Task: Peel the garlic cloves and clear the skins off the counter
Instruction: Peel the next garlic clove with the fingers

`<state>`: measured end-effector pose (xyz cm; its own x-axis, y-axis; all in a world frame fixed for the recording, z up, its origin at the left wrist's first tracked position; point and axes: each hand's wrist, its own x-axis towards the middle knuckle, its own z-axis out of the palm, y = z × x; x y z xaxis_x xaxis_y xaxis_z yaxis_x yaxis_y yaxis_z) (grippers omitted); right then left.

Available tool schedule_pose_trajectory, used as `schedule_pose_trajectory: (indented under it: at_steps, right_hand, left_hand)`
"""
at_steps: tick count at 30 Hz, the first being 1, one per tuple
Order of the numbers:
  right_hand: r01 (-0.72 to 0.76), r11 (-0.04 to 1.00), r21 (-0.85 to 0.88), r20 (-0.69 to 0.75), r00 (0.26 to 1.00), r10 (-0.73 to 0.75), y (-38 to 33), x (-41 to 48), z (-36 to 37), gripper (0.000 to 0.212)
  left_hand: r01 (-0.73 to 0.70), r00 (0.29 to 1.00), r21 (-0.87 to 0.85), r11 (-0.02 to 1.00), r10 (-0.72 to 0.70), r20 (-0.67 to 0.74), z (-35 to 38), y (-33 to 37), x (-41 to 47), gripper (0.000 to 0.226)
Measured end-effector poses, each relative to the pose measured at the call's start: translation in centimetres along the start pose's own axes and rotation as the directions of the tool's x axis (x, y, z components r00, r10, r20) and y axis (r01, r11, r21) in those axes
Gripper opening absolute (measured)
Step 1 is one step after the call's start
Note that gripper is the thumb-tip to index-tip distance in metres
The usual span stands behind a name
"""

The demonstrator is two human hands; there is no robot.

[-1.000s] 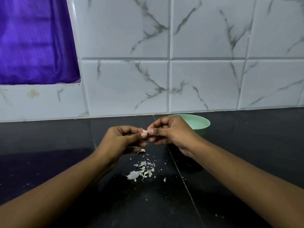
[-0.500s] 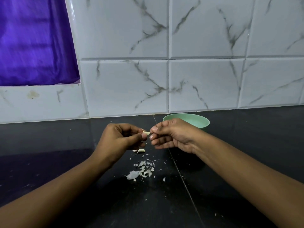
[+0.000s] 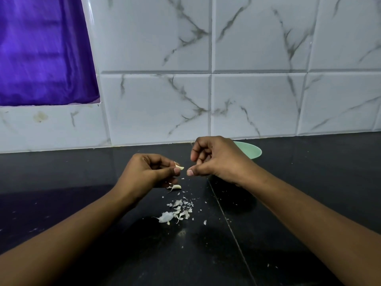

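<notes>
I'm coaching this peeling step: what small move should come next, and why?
Probably move the right hand across to the garlic clove and pinch off more skin. The left hand pinches the clove, a wisp of skin sticks up from it, and the right thumb hangs just apart, holding nothing visible.

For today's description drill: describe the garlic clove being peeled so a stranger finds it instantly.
On the black counter, find the left hand above the skins. The garlic clove is pinched at its thumb tip; unlike the second clove lower down, it points toward the right hand.
</notes>
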<state>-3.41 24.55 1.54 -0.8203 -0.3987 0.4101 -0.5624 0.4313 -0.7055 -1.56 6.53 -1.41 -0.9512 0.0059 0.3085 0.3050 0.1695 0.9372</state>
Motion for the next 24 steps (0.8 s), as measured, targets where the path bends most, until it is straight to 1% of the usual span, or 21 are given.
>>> schedule_pose_trajectory:
  at_steps: [3, 7, 10, 13, 17, 21, 24]
  right_hand:
    - [0.041, 0.999, -0.007, 0.030, 0.999, -0.040, 0.4, 0.2, 0.2, 0.023]
    - [-0.052, 0.990, 0.132, 0.118, 0.992, 0.037, 0.8, 0.4, 0.1, 0.025]
    - [-0.077, 0.985, 0.157, 0.111, 0.992, 0.060, 0.9, 0.5, 0.0, 0.014]
    - [-0.040, 0.999, 0.024, 0.094, 0.995, 0.037, 0.9, 0.4, 0.2, 0.006]
    - [0.031, 0.990, -0.141, 0.078, 0.997, -0.020, 0.8, 0.4, 0.7, 0.009]
    - [0.108, 0.969, -0.221, 0.057, 0.994, -0.098, 0.9, 0.4, 0.9, 0.009]
    - [0.146, 0.955, -0.260, 0.039, 0.989, -0.141, 1.0, 0.5, 1.2, 0.009]
  left_hand:
    - [0.005, 1.000, -0.006, 1.000, -0.005, 0.001, 0.0, 0.0, 0.0, 0.005]
    - [0.007, 1.000, -0.004, 1.000, -0.007, 0.011, 0.0, 0.0, 0.0, 0.006]
    - [0.013, 1.000, -0.007, 1.000, -0.012, 0.021, 0.1, 0.1, 0.0, 0.007]
    - [0.012, 1.000, 0.009, 1.000, -0.012, 0.025, 0.1, 0.0, 0.0, 0.008]
    - [0.007, 1.000, 0.020, 1.000, -0.008, 0.030, 0.3, 0.0, -0.1, 0.007]
    - [-0.002, 1.000, 0.052, 0.999, 0.001, 0.026, 0.3, -0.1, -0.1, 0.004]
    - [0.022, 1.000, -0.001, 1.000, -0.022, 0.018, 0.4, -0.1, -0.1, 0.003]
